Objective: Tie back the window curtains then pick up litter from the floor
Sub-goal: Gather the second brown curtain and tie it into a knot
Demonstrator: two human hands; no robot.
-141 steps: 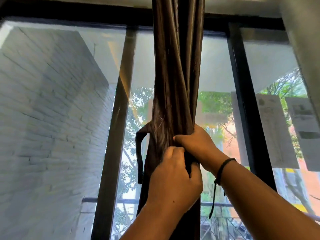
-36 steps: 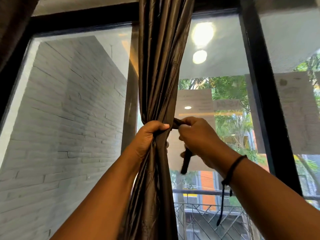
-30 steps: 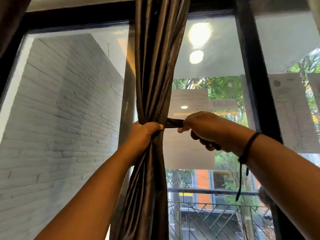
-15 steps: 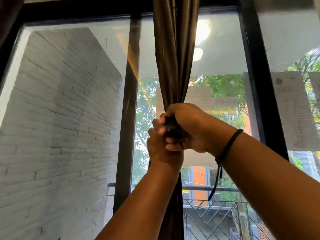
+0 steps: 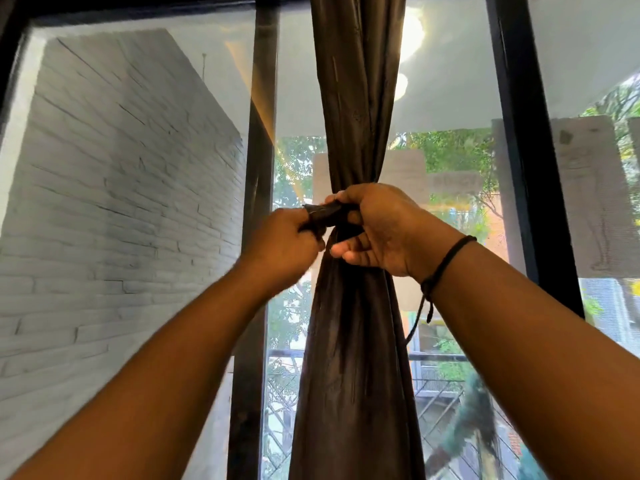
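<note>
A dark brown curtain (image 5: 353,98) is hanging gathered in front of the window (image 5: 450,81). The left hand (image 5: 282,242) is gripping one end of the dark tie strap (image 5: 325,213), and the right hand (image 5: 377,230) is holding the strap at the curtain's narrow waist. A black cord bracelet (image 5: 446,259) is sitting on the right wrist.

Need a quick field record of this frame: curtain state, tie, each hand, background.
curtain: dark brown curtain, gathered into one bundle, cinched at mid-height
tie: dark fabric tie strip stretched between both hands at the cinch
left hand: left hand grips the strip's left end
right hand: right hand holds the strip against the bundle; black cord wristband
background: black window frame, white brick wall outside
tie-back: knot not visibly finished
</note>
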